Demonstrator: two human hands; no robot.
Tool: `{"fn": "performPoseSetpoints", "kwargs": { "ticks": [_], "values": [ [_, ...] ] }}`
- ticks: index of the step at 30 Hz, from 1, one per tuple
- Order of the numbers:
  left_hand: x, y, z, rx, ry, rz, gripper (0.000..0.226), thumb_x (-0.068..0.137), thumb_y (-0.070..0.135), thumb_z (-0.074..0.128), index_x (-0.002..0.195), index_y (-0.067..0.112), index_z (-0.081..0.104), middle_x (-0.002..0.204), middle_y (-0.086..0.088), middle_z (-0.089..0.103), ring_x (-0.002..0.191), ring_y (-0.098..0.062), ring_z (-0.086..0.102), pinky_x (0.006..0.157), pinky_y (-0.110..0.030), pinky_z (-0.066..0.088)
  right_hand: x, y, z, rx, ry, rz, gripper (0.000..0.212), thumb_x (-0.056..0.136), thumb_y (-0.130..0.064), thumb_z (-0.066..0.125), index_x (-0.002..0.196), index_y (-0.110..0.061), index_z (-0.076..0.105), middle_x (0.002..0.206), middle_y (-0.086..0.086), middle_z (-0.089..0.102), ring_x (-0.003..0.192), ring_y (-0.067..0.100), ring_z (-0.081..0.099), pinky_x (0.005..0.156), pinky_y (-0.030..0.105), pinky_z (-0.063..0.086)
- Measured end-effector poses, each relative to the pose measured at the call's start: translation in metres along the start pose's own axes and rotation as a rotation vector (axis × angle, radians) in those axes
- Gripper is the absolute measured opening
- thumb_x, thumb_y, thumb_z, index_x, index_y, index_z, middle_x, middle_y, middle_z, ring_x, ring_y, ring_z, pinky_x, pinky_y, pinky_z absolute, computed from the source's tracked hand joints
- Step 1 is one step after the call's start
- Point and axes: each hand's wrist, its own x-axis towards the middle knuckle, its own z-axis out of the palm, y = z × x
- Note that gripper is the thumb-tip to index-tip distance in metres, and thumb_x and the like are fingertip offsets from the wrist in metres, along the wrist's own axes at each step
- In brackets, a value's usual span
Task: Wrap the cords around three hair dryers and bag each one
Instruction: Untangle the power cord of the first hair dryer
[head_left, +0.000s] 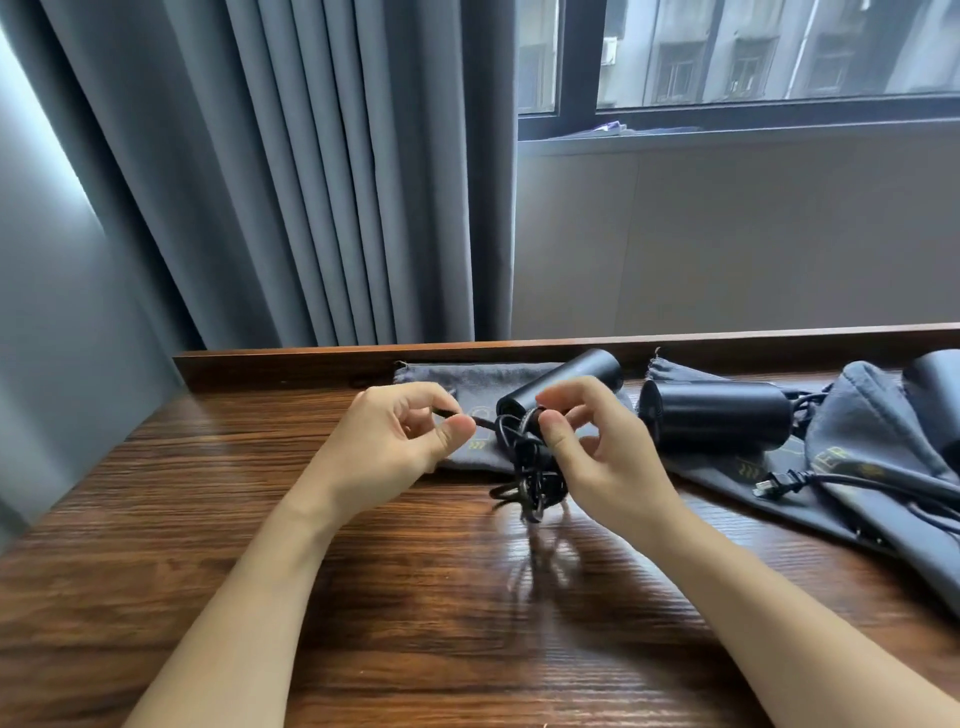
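Hands over wooden table (260, 519). Left hand (395, 441) pinches cord (524, 467) between thumb and fingers, the strand running right to a tangled bundle hanging just above the table. Right hand (597, 447) pinches the bundle's top, close against first dryer (561, 384), which lies on a grey bag (467, 379). Second dryer (717, 415) lies just right of it on another bag (727, 467), plug (774, 483) loose beside it. Third dryer (935, 384) at right edge, partly cut off. Curtain (311, 182) and window (727, 62) behind.
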Motion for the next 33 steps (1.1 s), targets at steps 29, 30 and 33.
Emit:
{"fn": "performPoseSetpoints", "kwargs": {
  "ticks": [29,30,33],
  "values": [
    [-0.004,0.013,0.037,-0.007,0.074,0.209,0.016,0.088,0.034,0.07,0.081,0.022,0.062,0.079,0.012,0.06,0.08,-0.01,0.058,0.077,-0.023,0.047,-0.003,-0.024,-0.002,0.406,-0.226,0.249,0.018,0.075,-0.011,0.049,0.084,-0.007,0.065,0.081,0.005,0.069,0.077,0.016,0.062,0.07,0.039,0.054],
    [-0.004,0.012,0.034,-0.005,0.068,0.181,0.013,0.089,0.032,0.069,0.082,0.022,0.063,0.082,0.01,0.063,0.084,-0.012,0.061,0.081,-0.027,0.049,-0.002,-0.025,-0.002,0.476,-0.214,0.263,0.017,0.072,-0.008,0.048,0.079,-0.008,0.064,0.08,0.006,0.068,0.075,0.013,0.061,0.068,0.029,0.053],
    [-0.001,0.006,0.027,-0.014,0.047,0.055,0.016,0.092,0.033,0.064,0.084,0.02,0.064,0.085,0.007,0.069,0.088,-0.007,0.064,0.089,-0.03,0.049,0.0,-0.027,-0.011,0.681,-0.201,0.308,0.019,0.06,-0.003,0.046,0.064,-0.014,0.061,0.074,0.012,0.059,0.068,0.015,0.051,0.063,0.024,0.044]
  ]
}}
